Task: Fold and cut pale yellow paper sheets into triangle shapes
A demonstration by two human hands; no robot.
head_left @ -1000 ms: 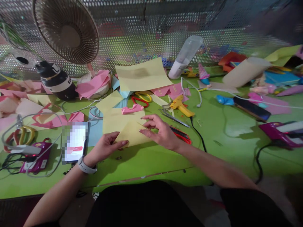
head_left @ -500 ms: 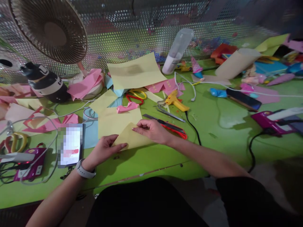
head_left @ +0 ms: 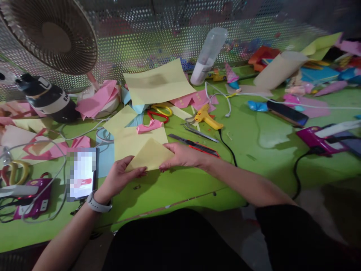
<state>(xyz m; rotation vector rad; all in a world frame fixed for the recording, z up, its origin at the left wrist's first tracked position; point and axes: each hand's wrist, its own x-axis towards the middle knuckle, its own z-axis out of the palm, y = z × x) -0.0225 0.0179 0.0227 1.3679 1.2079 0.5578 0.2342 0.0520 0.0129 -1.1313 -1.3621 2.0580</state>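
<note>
A folded sheet of yellow paper (head_left: 150, 155) is held between my two hands just above the front of the green table. Its upper part comes to a point. My left hand (head_left: 124, 171) pinches the left corner, thumb lying along the lower edge. At the right corner my right hand (head_left: 180, 155) is closed on the paper with thumb and fingers. Behind it lies a larger yellow sheet (head_left: 124, 141) with a crumpled pink paper piece (head_left: 149, 127) on top. A craft knife (head_left: 194, 145) lies close beyond my right hand, with tweezers (head_left: 203, 134) beside it.
A yellow glue gun (head_left: 208, 117) and red-and-yellow-handled scissors (head_left: 159, 113) lie farther back. A phone (head_left: 82, 175) and a purple power strip (head_left: 34, 197) sit at left. Behind stand a fan (head_left: 56, 37), a black bottle (head_left: 49, 99) and a clear bottle (head_left: 210, 56).
My right hand has slid down from the paper's upper edge to its right corner. The paper now shows a peaked, folded shape. My left hand keeps its hold; the view has shifted slightly.
</note>
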